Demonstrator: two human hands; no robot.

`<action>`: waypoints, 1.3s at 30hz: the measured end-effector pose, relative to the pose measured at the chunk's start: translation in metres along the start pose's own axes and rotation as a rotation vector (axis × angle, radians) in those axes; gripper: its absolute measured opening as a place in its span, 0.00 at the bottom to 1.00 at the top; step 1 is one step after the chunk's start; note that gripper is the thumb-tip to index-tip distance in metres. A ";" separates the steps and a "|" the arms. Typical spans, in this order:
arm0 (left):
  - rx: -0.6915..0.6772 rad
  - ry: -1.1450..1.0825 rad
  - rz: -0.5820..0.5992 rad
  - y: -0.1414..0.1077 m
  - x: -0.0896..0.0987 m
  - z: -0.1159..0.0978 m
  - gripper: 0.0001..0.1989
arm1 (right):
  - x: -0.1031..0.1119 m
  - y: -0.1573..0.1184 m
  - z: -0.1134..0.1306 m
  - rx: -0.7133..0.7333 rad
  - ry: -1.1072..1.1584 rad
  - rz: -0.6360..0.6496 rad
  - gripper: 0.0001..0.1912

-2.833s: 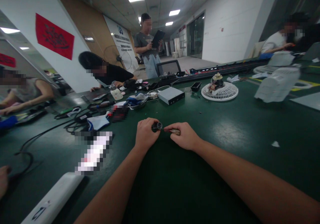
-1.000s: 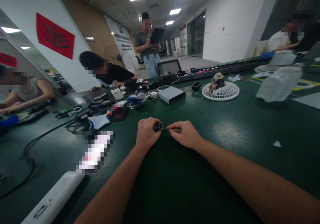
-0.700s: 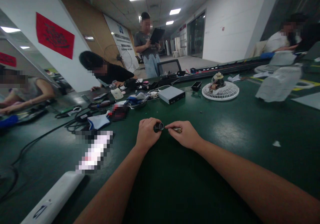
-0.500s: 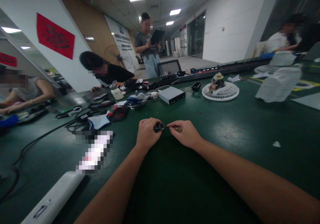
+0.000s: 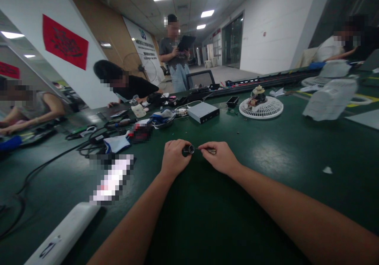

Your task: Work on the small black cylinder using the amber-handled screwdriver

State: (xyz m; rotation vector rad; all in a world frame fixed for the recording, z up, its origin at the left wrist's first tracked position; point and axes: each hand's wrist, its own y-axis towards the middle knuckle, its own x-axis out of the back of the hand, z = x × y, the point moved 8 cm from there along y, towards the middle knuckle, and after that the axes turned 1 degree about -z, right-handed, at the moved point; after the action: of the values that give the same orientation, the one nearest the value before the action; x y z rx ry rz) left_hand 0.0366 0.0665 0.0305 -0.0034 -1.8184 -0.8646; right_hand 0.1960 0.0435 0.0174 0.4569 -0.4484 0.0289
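Currently | left hand [image 5: 174,159] grips dark cylinder [image 5: 188,149] | right hand [image 5: 221,157] pinches slim tool [image 5: 212,151] | wall sign [image 5: 143,44]: lettering illegible

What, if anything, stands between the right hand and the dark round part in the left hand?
Nothing visible does, except the tool held by the right hand, its thin tip pointing toward the dark round part.

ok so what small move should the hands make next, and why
I'd probably ease the thin tool in the right hand slightly left, with the left hand holding firm. The tool points toward the ringed end of the dark round part in the left hand, and its tip looks close to the rim, though contact is too small to tell.
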 end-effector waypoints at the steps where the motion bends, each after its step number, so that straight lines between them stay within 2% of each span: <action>1: 0.001 0.000 0.001 0.000 0.000 0.000 0.10 | -0.001 0.000 -0.001 -0.008 0.000 0.009 0.12; 5: 0.006 -0.002 0.005 0.000 0.001 -0.001 0.09 | -0.007 0.000 -0.005 -0.039 0.085 0.066 0.12; 9: 0.002 0.005 0.004 0.000 0.001 -0.001 0.09 | -0.007 0.001 -0.007 -0.065 0.181 0.047 0.12; 13: 0.003 0.011 0.005 0.000 0.000 -0.001 0.09 | -0.001 0.001 -0.004 -0.018 0.043 -0.008 0.13; 15: 0.001 0.008 0.007 0.000 0.000 -0.001 0.09 | -0.001 0.001 -0.004 -0.015 0.001 0.006 0.12; 20: 0.008 0.001 0.009 0.000 0.000 -0.001 0.09 | -0.006 0.000 -0.006 -0.048 0.166 0.047 0.12; 25: 0.007 0.005 -0.001 -0.001 0.001 -0.001 0.09 | -0.002 0.001 -0.002 -0.010 0.066 0.010 0.11; 30: 0.003 0.005 -0.001 -0.001 0.002 -0.001 0.09 | -0.005 0.001 -0.004 -0.045 0.187 0.048 0.11; 35: 0.002 0.017 -0.002 -0.001 0.001 0.000 0.10 | -0.006 0.000 0.001 0.050 0.019 0.044 0.11; 39: -0.003 0.014 -0.008 -0.001 0.001 0.000 0.09 | -0.008 0.001 -0.003 0.003 0.192 0.068 0.11</action>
State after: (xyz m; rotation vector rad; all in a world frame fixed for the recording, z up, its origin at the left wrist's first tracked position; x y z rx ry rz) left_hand 0.0359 0.0656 0.0309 0.0087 -1.8053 -0.8708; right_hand 0.1898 0.0461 0.0114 0.4368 -0.2745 0.1376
